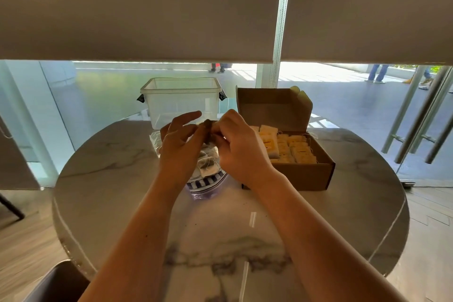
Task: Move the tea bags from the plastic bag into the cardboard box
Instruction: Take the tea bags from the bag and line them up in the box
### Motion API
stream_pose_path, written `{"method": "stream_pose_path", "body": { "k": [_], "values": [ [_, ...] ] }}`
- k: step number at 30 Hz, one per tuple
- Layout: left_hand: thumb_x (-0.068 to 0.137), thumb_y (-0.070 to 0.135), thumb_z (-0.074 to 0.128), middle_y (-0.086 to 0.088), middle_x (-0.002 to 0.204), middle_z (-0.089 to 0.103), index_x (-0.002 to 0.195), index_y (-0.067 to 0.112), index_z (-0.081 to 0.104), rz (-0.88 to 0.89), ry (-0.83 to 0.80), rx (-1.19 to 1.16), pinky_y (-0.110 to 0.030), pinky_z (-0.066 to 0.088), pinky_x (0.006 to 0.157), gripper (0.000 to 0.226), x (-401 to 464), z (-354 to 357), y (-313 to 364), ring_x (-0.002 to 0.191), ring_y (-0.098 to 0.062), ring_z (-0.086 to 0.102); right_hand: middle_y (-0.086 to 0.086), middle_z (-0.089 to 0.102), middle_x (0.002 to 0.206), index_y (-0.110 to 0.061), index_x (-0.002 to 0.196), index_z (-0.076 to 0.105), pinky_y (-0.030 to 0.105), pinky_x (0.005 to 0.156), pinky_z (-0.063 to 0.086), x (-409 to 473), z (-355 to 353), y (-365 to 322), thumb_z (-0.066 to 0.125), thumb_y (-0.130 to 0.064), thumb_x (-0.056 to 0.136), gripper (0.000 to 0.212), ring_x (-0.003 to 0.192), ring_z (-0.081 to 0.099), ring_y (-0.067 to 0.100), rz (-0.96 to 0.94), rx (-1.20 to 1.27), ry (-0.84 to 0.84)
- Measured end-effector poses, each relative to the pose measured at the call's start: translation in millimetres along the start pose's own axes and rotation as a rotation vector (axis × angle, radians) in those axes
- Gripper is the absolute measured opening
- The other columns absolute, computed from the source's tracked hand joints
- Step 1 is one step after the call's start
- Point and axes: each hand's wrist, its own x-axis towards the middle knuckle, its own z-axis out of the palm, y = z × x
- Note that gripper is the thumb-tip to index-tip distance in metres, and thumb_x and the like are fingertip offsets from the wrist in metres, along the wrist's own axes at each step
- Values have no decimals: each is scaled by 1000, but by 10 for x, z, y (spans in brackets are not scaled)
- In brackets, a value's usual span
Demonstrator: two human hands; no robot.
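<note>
Both hands raised together over the middle of a round marble table [343, 216], above the plastic bag [207, 180]. Left hand [180, 144] pinching a tea bag [207, 125] with thumb and lower fingers, index finger stretched out straight toward the far side. Right hand [241, 147] curled, fingertips closed on the same tea bag from the other side, so that it hangs between the 2 hands, clear of the table. Below, the plastic bag lying flat on the marble, blue-striped at its near end, with more tea bags [208, 164] and loose strings inside. Just right of it, the cardboard box [304, 174], lid flap standing up at the back, packed with rows of yellow-tagged tea bags [294, 147]. Behind the hands, an open clear plastic container [182, 100] with black clips at the far edge of the table. Roller blinds [147, 7] half lowered over the glass beyond.
</note>
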Motion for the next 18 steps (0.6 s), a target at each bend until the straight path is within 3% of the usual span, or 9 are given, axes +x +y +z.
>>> {"method": "stream_pose_path", "body": {
  "k": [2, 5, 6, 8, 10, 12, 14, 16, 18],
  "values": [
    [90, 34, 54, 7, 126, 57, 85, 36, 68, -14, -10, -12, -24, 43, 98, 14, 20, 9, -48, 123, -20, 44, 3, 54, 88, -4, 84, 64, 24, 64, 50, 11, -27, 14, 61, -5, 84, 3, 70, 54, 13, 32, 98, 1],
    [90, 36, 51, 8, 123, 58, 92, 48, 63, 44, 13, 49, -44, 43, 100, 17, 19, 34, -92, 120, -25, 49, -7, 53, 82, -6, 83, 64, 10, 65, 41, 44, -114, 41, 63, -6, 85, 2, 71, 50, 5, 194, 229, 51],
    [93, 30, 51, 5, 122, 58, 95, 48, 61, 56, 12, 33, -42, 44, 99, 21, 15, 38, -93, 118, -21, 51, -9, 52, 80, -10, 83, 62, 10, 65, 41, 62, -135, 52, 63, -10, 87, 3, 71, 50, 4, 269, 260, 75],
    [95, 15, 51, -4, 117, 60, 106, 27, 64, 58, -8, -56, -28, 48, 94, 21, 8, 40, -75, 107, -7, 58, -10, 53, 79, -20, 84, 55, 18, 68, 45, 104, -157, 78, 61, -26, 89, 10, 72, 52, 7, 433, 329, 110],
    [94, 18, 53, -4, 117, 60, 109, 20, 64, 81, 1, -27, -35, 47, 98, 19, 8, 41, -78, 109, -13, 58, -10, 56, 81, -23, 87, 55, 22, 65, 50, 129, -177, 107, 60, -35, 88, 14, 73, 56, 10, 553, 379, 75],
    [94, 22, 53, -1, 122, 57, 107, 26, 63, 74, 5, 23, -39, 41, 102, 17, -2, 44, -51, 118, -18, 50, -7, 57, 88, -22, 93, 59, 12, 54, 46, 119, -206, 118, 61, -32, 88, 12, 70, 54, 7, 601, 474, -31],
    [94, 16, 52, -1, 124, 53, 110, 15, 65, 60, -28, 12, -14, 41, 94, 20, -26, 50, -2, 115, 2, 47, -3, 57, 94, -21, 96, 63, 8, 48, 41, 110, -257, 119, 63, -23, 87, 9, 68, 51, 7, 634, 587, -84],
    [93, 13, 52, -1, 126, 50, 111, 6, 65, 87, -66, 41, 3, 33, 84, 23, -53, 59, 19, 103, 22, 41, 0, 59, 95, -19, 95, 66, 15, 54, 44, 110, -316, 135, 66, -18, 85, 10, 70, 53, 9, 685, 674, -101],
    [93, 18, 53, 2, 129, 49, 107, 12, 68, 108, -89, 116, 6, 25, 85, 21, -67, 75, 13, 106, 19, 34, 1, 60, 89, -16, 92, 67, 21, 60, 45, 111, -360, 140, 68, -16, 83, 9, 70, 54, 11, 702, 673, -145]
  ]
}}
